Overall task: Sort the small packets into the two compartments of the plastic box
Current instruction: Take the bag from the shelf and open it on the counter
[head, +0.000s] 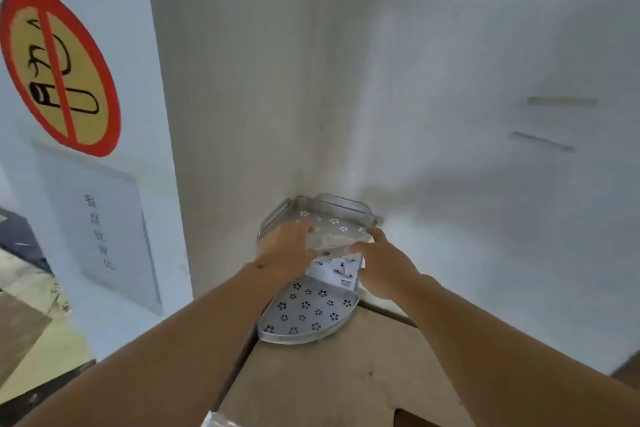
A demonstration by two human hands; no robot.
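Both my hands reach to a two-tier grey corner shelf fixed in the wall corner. My left hand (pixel 287 250) and my right hand (pixel 384 263) grip a clear plastic box (pixel 334 239) from either side, just above the upper shelf tier (pixel 332 210). Under the box hangs a white printed packet or card (pixel 337 270); whether it is held or lying on something I cannot tell. The lower shelf tier (pixel 308 312), perforated with flower-shaped holes, is bare. The view is blurred, so the box's compartments do not show.
White walls meet in the corner behind the shelf. A brown cardboard surface (pixel 346 374) lies below the shelf. On the left pillar are a round no-smoking sign (pixel 59 69) and a paper notice (pixel 100 232). A clear plastic edge (pixel 216 421) shows at the bottom.
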